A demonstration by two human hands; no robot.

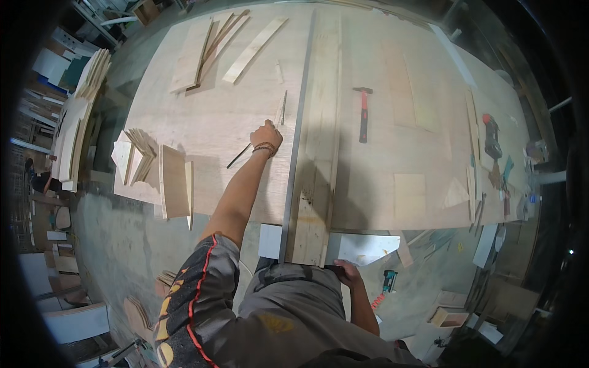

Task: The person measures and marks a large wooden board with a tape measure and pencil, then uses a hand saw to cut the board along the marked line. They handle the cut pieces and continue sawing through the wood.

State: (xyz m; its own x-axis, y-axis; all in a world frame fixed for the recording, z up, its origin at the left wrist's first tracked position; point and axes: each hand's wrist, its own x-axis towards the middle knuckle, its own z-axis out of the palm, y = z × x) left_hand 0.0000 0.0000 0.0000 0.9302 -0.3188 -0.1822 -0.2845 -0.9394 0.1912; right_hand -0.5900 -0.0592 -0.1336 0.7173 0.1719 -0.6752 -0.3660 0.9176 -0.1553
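Note:
My left hand [267, 136] is stretched out over the pale plywood tabletop, its fingers closed; what they hold, if anything, is hidden. Just beyond the fingers lie a thin dark pointed tool [283, 108] and a slim strip of light wood. A dark rod [238, 156] lies by the wrist. To the right of this hand a long wooden beam [318, 129] with a grey edge runs away from my waist across the table. Low beside the beam's near end is my right hand [348, 272], next to a white panel [368, 248]; its fingertips are partly hidden.
A red-handled hammer [364, 116] lies right of the beam. Wooden strips [254, 50] lie at the far left, and upright box pieces [175, 182] stand at the near left edge. A red and black power tool [491, 136] rests far right. A teal air tool [388, 282] is below the table's edge.

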